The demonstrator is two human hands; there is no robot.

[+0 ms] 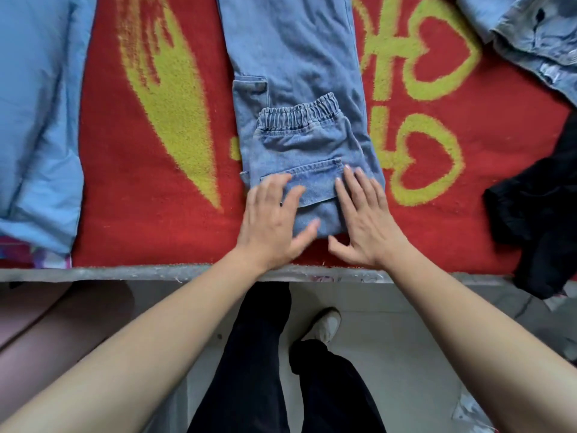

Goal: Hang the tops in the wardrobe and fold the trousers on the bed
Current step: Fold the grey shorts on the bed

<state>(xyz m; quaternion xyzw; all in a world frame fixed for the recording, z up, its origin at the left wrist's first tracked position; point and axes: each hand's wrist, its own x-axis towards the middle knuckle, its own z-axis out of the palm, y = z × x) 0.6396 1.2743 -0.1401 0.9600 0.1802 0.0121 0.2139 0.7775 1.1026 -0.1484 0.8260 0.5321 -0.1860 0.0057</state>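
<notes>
Two hands, the left hand (274, 220) and right hand (365, 218), lie flat with fingers spread, each grip open, on one pair of blue jeans (299, 89) folded waistband over legs on the bed's red blanket (156, 239). Three other garments lie around it: one light-blue garment (37, 120), one denim garment (537, 42) and one black garment (543, 220).
</notes>
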